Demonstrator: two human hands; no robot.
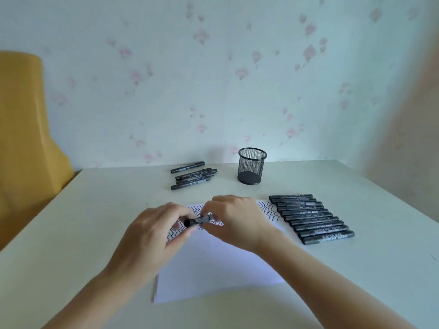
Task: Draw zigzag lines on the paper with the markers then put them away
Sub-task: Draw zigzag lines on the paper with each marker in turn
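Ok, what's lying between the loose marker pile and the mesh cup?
Nothing: head view shows bare table between the loose markers and the mesh cup.

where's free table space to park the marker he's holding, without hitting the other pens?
Bare table left of the paper, and a strip between the loose markers and the paper's far edge. Also bare right of the marker row. Crowded: far centre around the mesh cup, and the paper's top, where both hands hold the marker.
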